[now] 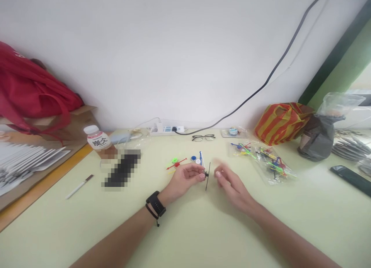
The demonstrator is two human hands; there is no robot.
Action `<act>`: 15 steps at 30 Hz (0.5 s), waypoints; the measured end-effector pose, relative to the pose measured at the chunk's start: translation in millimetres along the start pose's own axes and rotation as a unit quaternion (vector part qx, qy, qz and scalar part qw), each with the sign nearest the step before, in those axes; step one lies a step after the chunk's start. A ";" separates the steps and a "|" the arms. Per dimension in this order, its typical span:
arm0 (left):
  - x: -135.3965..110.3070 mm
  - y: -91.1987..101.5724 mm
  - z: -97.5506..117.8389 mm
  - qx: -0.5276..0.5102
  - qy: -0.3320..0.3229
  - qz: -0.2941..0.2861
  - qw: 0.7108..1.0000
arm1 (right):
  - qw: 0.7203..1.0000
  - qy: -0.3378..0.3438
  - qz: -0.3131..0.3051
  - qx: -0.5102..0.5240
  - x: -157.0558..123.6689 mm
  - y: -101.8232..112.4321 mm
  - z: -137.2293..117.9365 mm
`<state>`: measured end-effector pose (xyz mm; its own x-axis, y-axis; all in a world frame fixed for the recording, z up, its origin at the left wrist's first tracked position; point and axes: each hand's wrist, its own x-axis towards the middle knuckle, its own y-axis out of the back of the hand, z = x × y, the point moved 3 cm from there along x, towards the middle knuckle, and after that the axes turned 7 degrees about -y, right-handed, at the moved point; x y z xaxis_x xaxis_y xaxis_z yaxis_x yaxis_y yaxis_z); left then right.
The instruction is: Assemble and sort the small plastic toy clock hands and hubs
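Note:
My left hand [185, 178] pinches a thin black plastic stick [208, 177] with a small hub, held upright above the pale green table [203, 229]. A black watch sits on that wrist. My right hand [230, 180] hovers just right of the stick, blurred by motion, fingers loosely curled and apart, holding nothing that I can see. Behind my left hand lie small coloured plastic parts: a red stick [176, 164], a green piece [174, 160], blue and white discs [195, 159] and a blue-white stick [201, 158].
A clear bag of coloured sticks [265, 158] lies at right. Glasses [203, 137], a power strip [166, 129], a drink bottle [97, 138], a white pen [79, 186], a phone [351, 178], a striped bag [279, 121] and a grey bag [319, 138] ring the work area. A red bag [29, 90] sits at left.

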<state>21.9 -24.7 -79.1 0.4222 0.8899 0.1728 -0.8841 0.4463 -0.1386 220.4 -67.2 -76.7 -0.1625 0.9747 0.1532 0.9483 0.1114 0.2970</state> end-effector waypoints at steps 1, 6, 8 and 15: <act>0.3 0.0 0.3 -0.001 -0.002 0.003 1.000 | 1.000 -0.017 -0.016 0.006 0.7 0.2 0.4; 1.0 -1.1 0.2 -0.008 -0.011 0.013 1.000 | 0.999 -0.016 -0.046 0.001 3.7 2.4 -2.0; 1.4 0.7 0.0 -0.016 -0.023 0.024 0.999 | 0.998 -0.009 -0.045 -0.045 4.0 1.2 -0.9; 8.1 24.5 2.1 -0.213 0.004 0.162 0.964 | 0.969 0.092 -0.044 -0.223 -1.1 -7.1 3.2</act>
<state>3.2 -6.8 -79.0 0.1406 0.9890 0.0458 -0.8084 0.1414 -0.5715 214.7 -68.4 -82.0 -0.3223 0.9097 0.2620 0.7228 0.0577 0.6887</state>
